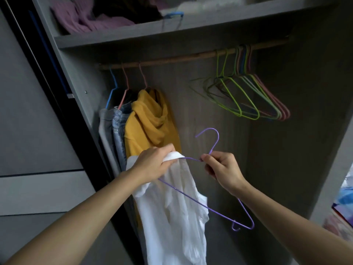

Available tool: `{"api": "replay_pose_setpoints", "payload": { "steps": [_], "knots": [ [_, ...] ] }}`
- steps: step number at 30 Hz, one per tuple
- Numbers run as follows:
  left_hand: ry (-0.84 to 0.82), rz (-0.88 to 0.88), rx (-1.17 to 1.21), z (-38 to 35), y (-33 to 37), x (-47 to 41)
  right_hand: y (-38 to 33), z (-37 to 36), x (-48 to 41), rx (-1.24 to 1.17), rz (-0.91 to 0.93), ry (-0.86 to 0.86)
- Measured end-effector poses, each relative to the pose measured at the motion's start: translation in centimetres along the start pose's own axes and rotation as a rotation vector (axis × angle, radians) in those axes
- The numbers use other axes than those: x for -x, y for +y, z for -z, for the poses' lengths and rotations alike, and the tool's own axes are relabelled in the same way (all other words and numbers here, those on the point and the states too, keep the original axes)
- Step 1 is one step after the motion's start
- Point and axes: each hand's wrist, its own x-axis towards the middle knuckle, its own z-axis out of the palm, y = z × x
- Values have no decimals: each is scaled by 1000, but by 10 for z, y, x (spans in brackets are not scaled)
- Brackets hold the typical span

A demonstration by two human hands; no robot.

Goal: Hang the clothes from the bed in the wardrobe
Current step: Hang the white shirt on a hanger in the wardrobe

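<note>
A white shirt (pixel 172 213) hangs in front of the open wardrobe, partly threaded on a purple wire hanger (pixel 210 208). My left hand (pixel 152 165) grips the shirt's collar where it bunches over the hanger's left arm. My right hand (pixel 222 167) pinches the hanger just below its hook, which points up and left. The hanger's right shoulder sticks out bare at lower right. Above runs the wooden rail (pixel 191 56). On its left end hang a yellow hoodie (pixel 150 123), jeans (pixel 118 127) and a grey garment (pixel 104 127).
Several empty green and pink hangers (pixel 246 96) cluster on the rail's right part. The shelf (pixel 133 38) above holds purple folded clothes (pixel 86 20) and a blue hanger (pixel 173 15). A grey wardrobe door (pixel 28 131) stands left. Colourful fabric (pixel 343 203) shows at far right.
</note>
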Motion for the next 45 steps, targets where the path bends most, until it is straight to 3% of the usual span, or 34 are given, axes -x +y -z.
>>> {"api": "replay_pose_setpoints", "payload": {
  "steps": [2, 4, 6, 13, 16, 20, 26, 29, 33, 37, 39, 42, 45],
  "knots": [
    [32, -19, -25, 7, 1, 0, -6, 7, -7, -129, -153, -97],
    [110, -34, -28, 15, -3, 0, -5, 20, -16, -444, -519, -286],
    [183, -43, -24, 25, -6, 0, 3, 30, -20, -544, -693, -440],
    [260, -192, -39, 47, -7, 12, 33, -16, -19, 146, -430, -749],
    [268, -192, -129, 54, -22, 17, 42, -29, -23, 351, -276, -588],
    [242, -106, -304, 59, -67, 34, 41, -4, -40, 192, -202, -208],
    [262, -71, -417, 51, -83, 39, 26, 13, -46, 934, 359, -86],
    [322, -59, -403, 53, -82, 34, 20, 10, -34, 950, 320, -86],
    [413, -9, -277, 55, -83, 31, 10, -3, -20, 814, -23, -234],
    [488, 2, -236, 50, -83, 33, 10, -2, -18, 465, -266, -410],
    [506, -7, -156, 45, -82, 37, 1, 1, -23, 485, -174, -359],
    [505, 2, -3, 37, -78, 41, -17, 4, -38, 695, 80, -1],
    [482, 28, 138, 29, -74, 39, -26, -14, -38, 649, 179, -184]
  ]
}}
